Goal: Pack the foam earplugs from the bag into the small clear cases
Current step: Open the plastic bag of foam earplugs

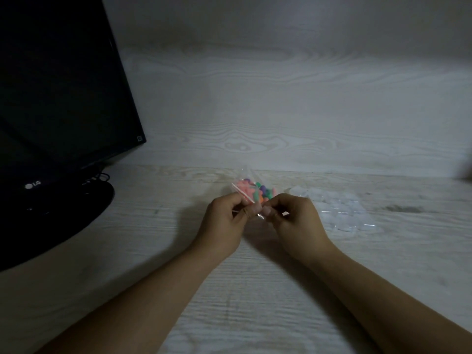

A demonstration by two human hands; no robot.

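Both hands pinch the bag's near edge: the left hand [224,215] at its red zip strip, the right hand [293,215] beside it. The bag [251,190] of earplugs [255,191] hangs just above the desk [255,302], stretching toward 12 o'clock. The cases [342,210] lie at 3 o'clock, nearest the right hand.

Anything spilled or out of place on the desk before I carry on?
Nothing stands out. Both hands, left and right, pinch the bag of earplugs; no loose earplugs show on the desk. The clear cases lie heaped at the right.
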